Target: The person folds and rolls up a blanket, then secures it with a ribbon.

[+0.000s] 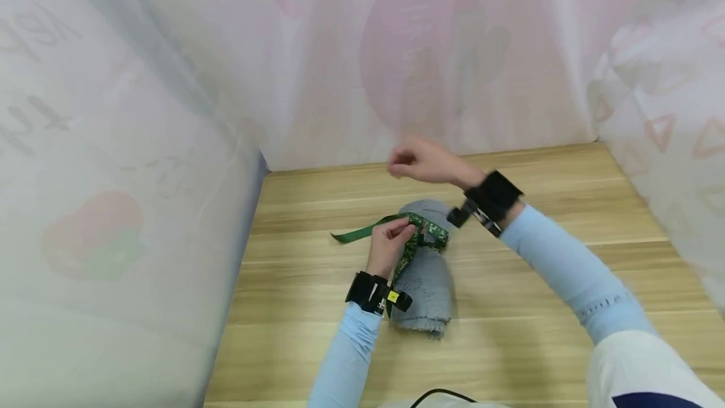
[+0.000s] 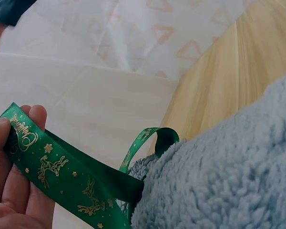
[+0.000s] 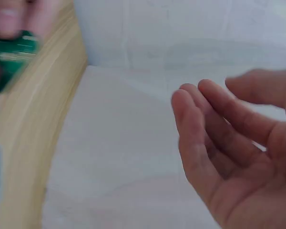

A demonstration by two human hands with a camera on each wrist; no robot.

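A rolled grey fleece cloth (image 1: 427, 279) lies on the wooden table (image 1: 538, 332), with a green ribbon (image 1: 362, 232) printed in gold wrapped around it. My left hand (image 1: 391, 241) pinches the ribbon beside the roll; in the left wrist view the ribbon (image 2: 62, 174) lies across the fingers (image 2: 19, 181) and runs to the fleece (image 2: 224, 176). My right hand (image 1: 419, 159) hovers above and behind the roll, holding nothing. In the right wrist view its fingers (image 3: 214, 138) are loosely bent and the palm is bare.
Pale patterned curtains (image 1: 396, 55) hang on the left, back and right of the table. A dark cable (image 1: 442, 393) shows at the near edge.
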